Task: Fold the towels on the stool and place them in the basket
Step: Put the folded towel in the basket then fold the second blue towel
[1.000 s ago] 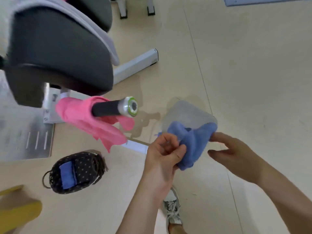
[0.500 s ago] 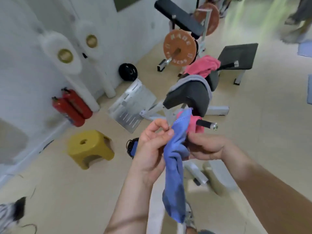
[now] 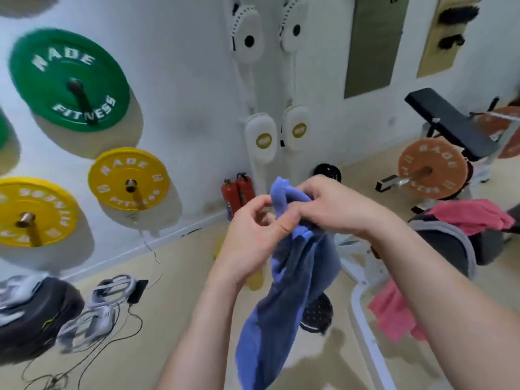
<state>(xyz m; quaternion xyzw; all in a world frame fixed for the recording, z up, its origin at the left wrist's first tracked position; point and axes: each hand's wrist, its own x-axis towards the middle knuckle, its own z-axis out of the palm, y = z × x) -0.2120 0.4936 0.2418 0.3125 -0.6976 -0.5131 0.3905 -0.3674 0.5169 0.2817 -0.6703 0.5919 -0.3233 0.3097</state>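
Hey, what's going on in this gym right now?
A person is holding a blue terry towel up in front of them. The fingers of the left hand and the right hand pinch its bunched top, and the rest hangs down unfolded. A dark dotted basket sits on the floor behind the towel. A pink towel lies over a grey-and-black padded seat to the right.

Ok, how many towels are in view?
3: the blue towel gripped by left hand and right hand; upper pink towel on the dark pad at right; lower pink towel hanging below it. Others may be hidden.
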